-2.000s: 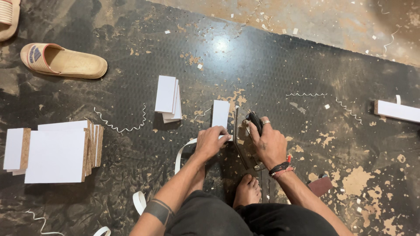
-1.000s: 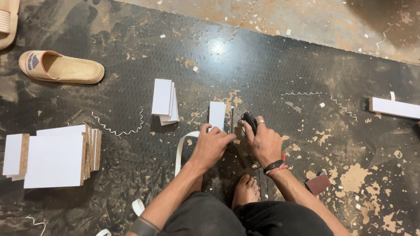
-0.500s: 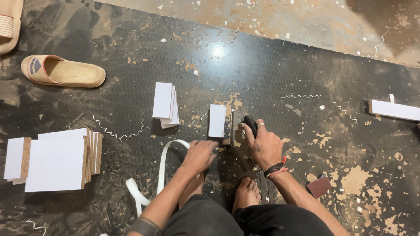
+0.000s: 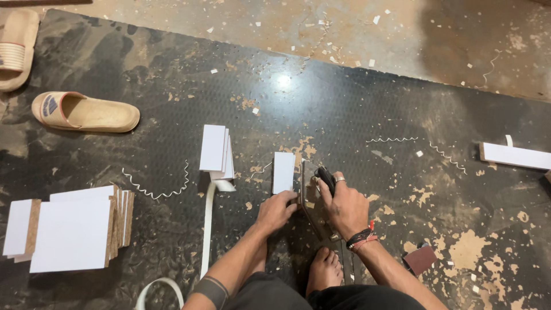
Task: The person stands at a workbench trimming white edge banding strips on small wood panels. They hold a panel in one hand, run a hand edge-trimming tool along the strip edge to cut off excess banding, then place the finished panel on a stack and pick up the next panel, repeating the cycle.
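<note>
Floor: a dark, dimpled rubber mat point(image 4: 402, 97) is lying over a dusty tan concrete floor point(image 4: 321, 23) (showing along the top edge).
Light: a bright glare spot point(image 4: 282, 81) is shining on the mat.
Litter: pale sawdust patches point(image 4: 470, 252) and thin white zigzag trimmings point(image 4: 158, 186) are scattering across it.
Footwear: a tan slip-on sandal point(image 4: 85, 112) is resting at upper left.

A single head-worn camera looks almost straight down from above the seated person, facing forward over their knees onto the dark floor mat point(image 4: 356, 103); the hands sit low and central, fairly near, and paler bare floor point(image 4: 344, 28) runs along the top edge
</note>
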Demonstrator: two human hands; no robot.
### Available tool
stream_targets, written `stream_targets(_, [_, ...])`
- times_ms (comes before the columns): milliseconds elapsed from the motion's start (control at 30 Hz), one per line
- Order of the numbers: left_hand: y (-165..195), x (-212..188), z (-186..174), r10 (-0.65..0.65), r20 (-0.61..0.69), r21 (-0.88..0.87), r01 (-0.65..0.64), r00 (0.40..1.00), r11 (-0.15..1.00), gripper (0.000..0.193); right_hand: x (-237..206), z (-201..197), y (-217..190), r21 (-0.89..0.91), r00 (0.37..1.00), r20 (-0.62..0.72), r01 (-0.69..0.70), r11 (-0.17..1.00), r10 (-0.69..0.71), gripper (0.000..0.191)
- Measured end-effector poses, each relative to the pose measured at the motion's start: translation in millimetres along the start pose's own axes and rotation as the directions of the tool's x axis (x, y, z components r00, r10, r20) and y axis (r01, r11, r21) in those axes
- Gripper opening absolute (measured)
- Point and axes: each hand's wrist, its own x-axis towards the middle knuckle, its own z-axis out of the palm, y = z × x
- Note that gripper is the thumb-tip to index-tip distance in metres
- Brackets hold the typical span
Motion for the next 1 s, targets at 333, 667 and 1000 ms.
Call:
stream_targets(333, [-4, 4, 2, -0.025, 0.019, 0.066, 0.024, 1.000, 0.998, 0.036, 1, -1, -1, -0.028, 0.999, -0.026, 0.018, 0.999, -0.019, 0.053])
stream_targets(667, [-5, 3, 6, -0.029, -0.001, 0.040, 0.029, 1.000, 0.999, 0.036, -3, -4, 3, 0.040, 0.998, -0.045, 0.053, 0.998, -0.051, 0.050])
stream_targets(1000, [7, 7, -48, 0.015, -0.080, 0.223, 0.003, 0.997, 0.975, 0.037, 0, -1, 1, -0.009, 0.999, -0.042, 0.018, 1.000, -0.019, 0.050])
